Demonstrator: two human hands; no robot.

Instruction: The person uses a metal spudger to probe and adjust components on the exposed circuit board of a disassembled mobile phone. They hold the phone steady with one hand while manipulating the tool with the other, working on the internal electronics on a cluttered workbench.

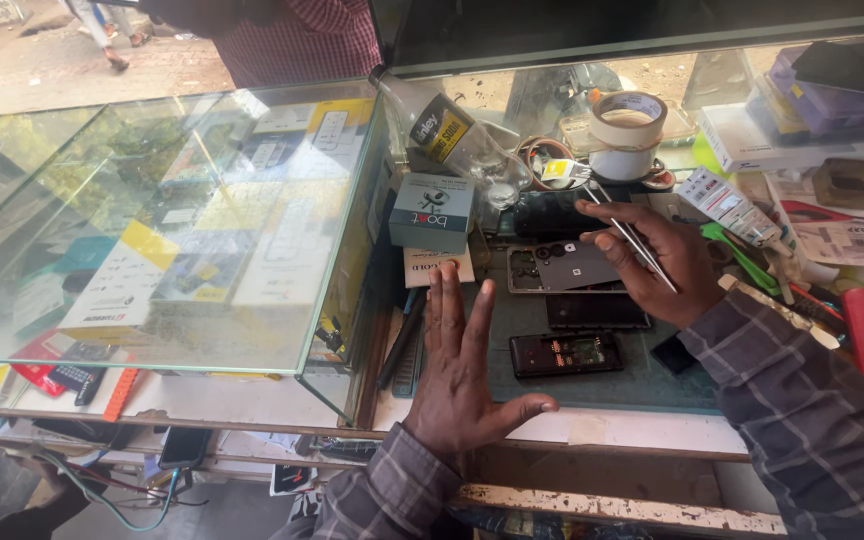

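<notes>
My left hand [462, 375] lies flat and open on the work mat [612, 390], fingers spread, holding nothing. My right hand [657, 260] grips thin metal tweezers [632, 238] and rests over an opened grey phone back [567, 268] showing camera holes. A dark phone [597, 311] lies just under that hand. Closer to me, a small black phone with an exposed circuit board [565, 353] sits on the mat, to the right of my left hand.
A glass display case [152, 230] with phone boxes fills the left. A small grey box [432, 212], a tape roll [627, 130], a clear bottle [452, 135], white boxes [752, 140] and tools crowd the back and right. Another person in a checked shirt [292, 40] stands beyond the counter.
</notes>
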